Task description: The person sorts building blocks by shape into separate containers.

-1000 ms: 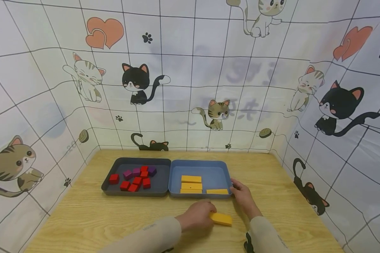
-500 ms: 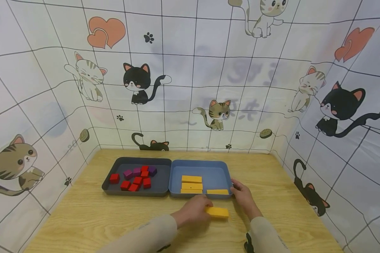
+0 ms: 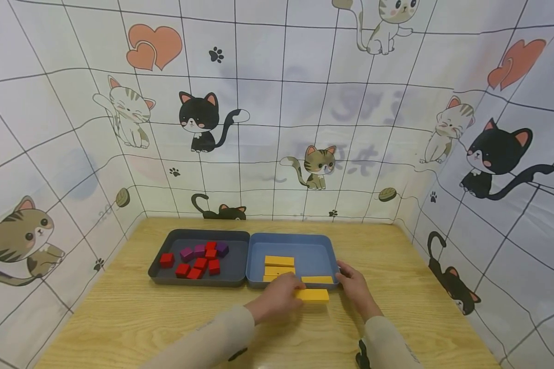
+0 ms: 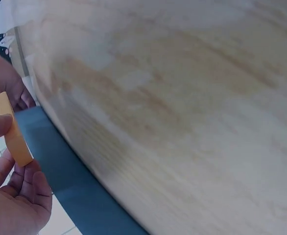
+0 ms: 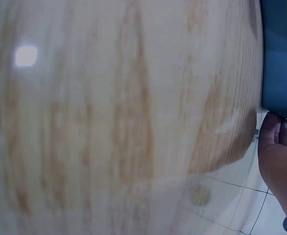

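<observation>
Between thumb and fingers, my left hand (image 3: 279, 297) pinches one end of a yellow rectangular block (image 3: 313, 296). Held just in front of the blue tray's (image 3: 293, 243) front wall, the block also shows in the left wrist view, gripped by the left hand (image 4: 21, 200). Several more yellow blocks (image 3: 279, 261) lie inside that tray, and the left hand partly covers one of them. My right hand (image 3: 356, 289) rests its fingers against the tray's front right corner. In the right wrist view, the right hand's fingers (image 5: 270, 128) touch the blue wall.
A dark grey tray (image 3: 159, 280) stands against the blue tray's left side. Inside it lie several red cubes (image 3: 166, 260) and purple cubes (image 3: 186, 254). The wooden table (image 3: 120, 318) ends at a cat-patterned cloth wall (image 3: 277, 102) behind and at both sides.
My left hand has carried the yellow block forward and a little to the left, from the table in front toward the blue tray's front wall. The right hand keeps its place at the corner.
</observation>
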`<state>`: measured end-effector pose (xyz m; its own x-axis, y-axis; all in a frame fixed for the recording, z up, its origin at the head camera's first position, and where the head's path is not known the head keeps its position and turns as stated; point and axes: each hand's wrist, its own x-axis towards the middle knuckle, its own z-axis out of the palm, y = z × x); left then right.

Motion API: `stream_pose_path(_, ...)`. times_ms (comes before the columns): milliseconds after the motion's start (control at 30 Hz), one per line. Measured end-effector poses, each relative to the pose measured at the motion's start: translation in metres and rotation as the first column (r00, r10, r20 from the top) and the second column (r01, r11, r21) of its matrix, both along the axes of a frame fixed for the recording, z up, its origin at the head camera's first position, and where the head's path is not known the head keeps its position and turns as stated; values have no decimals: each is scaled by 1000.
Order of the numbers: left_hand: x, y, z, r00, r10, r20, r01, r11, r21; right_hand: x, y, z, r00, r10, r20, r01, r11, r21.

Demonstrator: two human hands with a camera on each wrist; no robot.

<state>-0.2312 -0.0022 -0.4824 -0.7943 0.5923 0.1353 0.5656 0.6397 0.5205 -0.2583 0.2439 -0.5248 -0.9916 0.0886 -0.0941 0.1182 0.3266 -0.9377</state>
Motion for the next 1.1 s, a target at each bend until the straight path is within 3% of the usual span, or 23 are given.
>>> stream_pose_path(300,-15,-5,8,997,76,31,-77,995,55,0,1,0,1000,4,10,-4,1000,-11)
stream_pose_path(533,-30,-9,13,993,122,-1,-121,989,89,-1,1,0,1000,-6,7,6,1000,-15)
stream_pose_path(767,-41,-10,17,983,180,46,-184,977,108,-1,1,1,1000,0,5,0,1000,9)
stream_pose_path(1100,-54,-8,22,982,186,23,-187,979,77,0,1,3,1000,2,5,-2,1000,-13)
